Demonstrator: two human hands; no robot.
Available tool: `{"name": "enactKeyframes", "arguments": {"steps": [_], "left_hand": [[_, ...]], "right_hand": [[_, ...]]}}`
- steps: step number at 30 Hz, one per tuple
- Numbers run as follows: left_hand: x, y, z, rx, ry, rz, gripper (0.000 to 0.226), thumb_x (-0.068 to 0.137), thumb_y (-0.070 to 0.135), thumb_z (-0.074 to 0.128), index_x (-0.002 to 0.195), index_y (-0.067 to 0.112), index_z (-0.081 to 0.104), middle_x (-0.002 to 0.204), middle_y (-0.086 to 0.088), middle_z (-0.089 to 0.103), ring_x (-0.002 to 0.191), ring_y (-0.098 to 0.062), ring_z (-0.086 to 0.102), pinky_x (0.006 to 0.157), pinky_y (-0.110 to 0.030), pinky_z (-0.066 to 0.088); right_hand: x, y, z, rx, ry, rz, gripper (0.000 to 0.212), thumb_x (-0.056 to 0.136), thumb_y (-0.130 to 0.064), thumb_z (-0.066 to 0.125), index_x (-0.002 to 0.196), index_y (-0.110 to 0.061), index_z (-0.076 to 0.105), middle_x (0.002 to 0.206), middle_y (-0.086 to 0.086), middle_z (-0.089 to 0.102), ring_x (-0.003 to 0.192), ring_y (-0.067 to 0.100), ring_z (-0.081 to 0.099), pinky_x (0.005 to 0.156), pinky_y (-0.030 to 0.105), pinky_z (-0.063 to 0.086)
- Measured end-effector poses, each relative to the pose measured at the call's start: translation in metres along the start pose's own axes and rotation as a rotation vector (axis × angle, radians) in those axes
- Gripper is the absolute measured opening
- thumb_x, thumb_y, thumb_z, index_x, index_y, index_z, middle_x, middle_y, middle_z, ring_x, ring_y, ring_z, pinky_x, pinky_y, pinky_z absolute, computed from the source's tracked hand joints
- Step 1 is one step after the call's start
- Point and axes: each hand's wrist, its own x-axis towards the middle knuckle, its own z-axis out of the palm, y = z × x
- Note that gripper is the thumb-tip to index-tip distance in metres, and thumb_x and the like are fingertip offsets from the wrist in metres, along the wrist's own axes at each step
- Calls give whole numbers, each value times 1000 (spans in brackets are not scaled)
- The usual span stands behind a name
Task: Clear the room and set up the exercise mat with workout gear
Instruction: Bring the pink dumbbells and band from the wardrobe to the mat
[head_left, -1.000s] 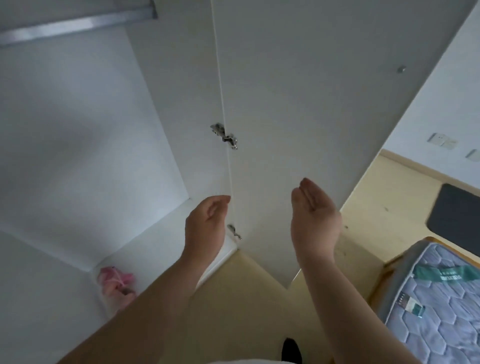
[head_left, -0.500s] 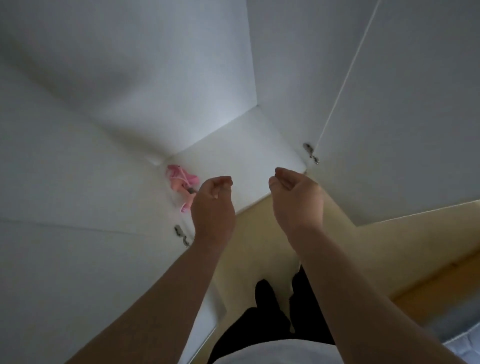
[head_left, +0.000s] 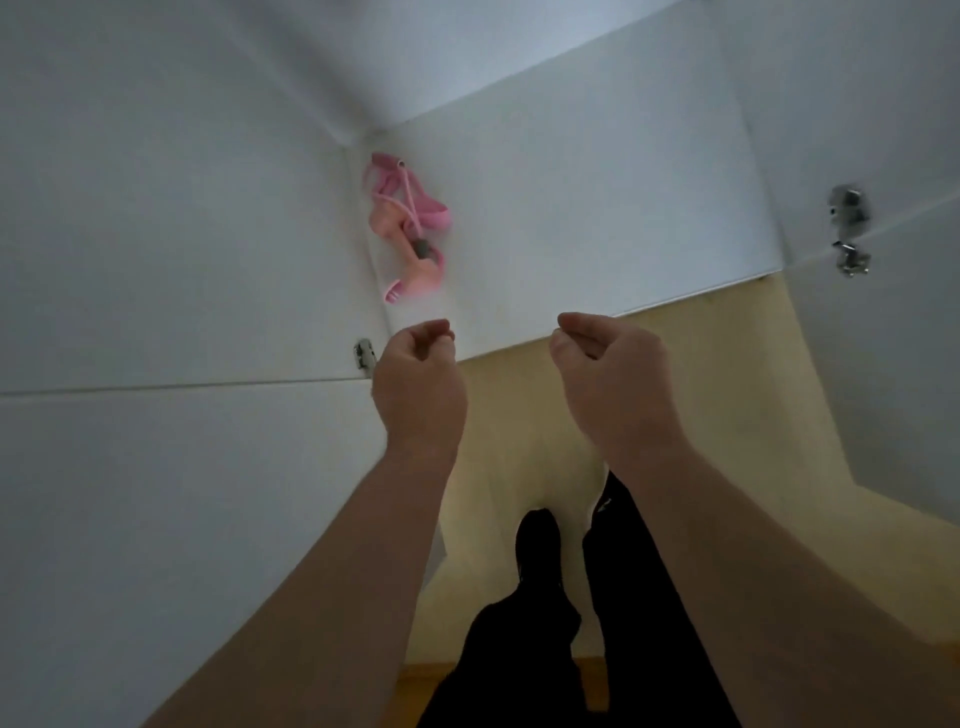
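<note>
A pink skipping rope or elastic band with grey handle ends lies bundled in the left back corner of an open white wardrobe's floor. My left hand hovers just in front of the wardrobe's edge, a short way below the pink bundle, fingers loosely curled and holding nothing. Further right, my right hand is at the same height, also loosely curled and empty. Neither hand touches the bundle.
The wardrobe's left door and right door stand open on either side, with metal hinges showing. Pale yellow flooring lies below. My legs in black trousers stand close to the wardrobe.
The view has swung down and left, from the right door to the wardrobe floor. The pink bundle now sits near the centre. Both hands curled their fingers more.
</note>
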Motion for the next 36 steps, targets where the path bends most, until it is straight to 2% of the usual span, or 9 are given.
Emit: {"name": "enactKeyframes", "arguments": {"steps": [5,7,10,15,20,23,26,31,36], "left_hand": [[67,-30,29,-68,82,-76,19,91,10,63,99,24,74,93,10,75,87,-8,69,85,-34,57],[105,-46,44,-104,108,-122,19,90,10,63,98,23,75,93,9,75,86,-11,69,86,-38,57],[162,-67,60,-128,124,-190,17,90,12,63,96,23,74,94,5,76,90,-13,70,92,-41,58],[255,-87,77,-107,133,-211,10,88,21,67,90,26,75,96,0,76,94,-20,71,92,-45,58],[320,-84,86,-178,136,-235,17,85,7,66,86,23,71,88,2,72,82,-17,65,74,-29,53],[348,-88,94,-205,154,-260,29,79,-4,60,96,15,74,90,1,73,80,-16,65,67,-24,49],[374,-101,102,-207,176,-286,35,80,-7,54,99,14,75,98,-4,74,85,-18,67,68,-26,52],[404,-132,108,-224,240,-320,36,79,-6,50,82,22,71,94,-3,75,96,-25,71,87,-40,61],[420,-164,106,-218,233,-326,37,75,-4,49,79,26,71,90,0,75,96,-25,71,90,-48,60]], "right_hand": [[67,8,43,-90,-156,-32,26,96,-23,67,121,-18,73,102,-13,72,91,-9,64,73,-5,42],[99,14,70,-140,-186,-40,26,96,-25,67,121,-21,73,102,-15,72,92,-9,65,79,-1,45],[138,21,107,-220,-232,-42,27,96,-29,66,122,-25,73,104,-16,74,97,-4,66,95,20,53],[198,29,152,-282,-235,-36,27,95,-26,65,121,-23,73,108,-11,75,98,1,68,101,29,52],[255,23,200,-331,-275,-42,28,94,-27,63,121,-25,72,109,-11,75,103,3,66,90,15,48],[287,24,224,-334,-275,-44,29,92,-25,62,119,-24,73,107,-8,76,107,9,67,101,29,51],[311,29,251,-365,-323,-38,28,91,-23,63,117,-23,75,107,-4,77,106,14,68,99,37,54],[349,32,294,-453,-412,-102,18,93,-24,63,101,-23,79,95,0,77,92,17,72,86,32,58],[385,29,343,-461,-366,-143,19,93,-26,62,97,-25,81,103,-1,78,96,20,72,96,34,55]]}}
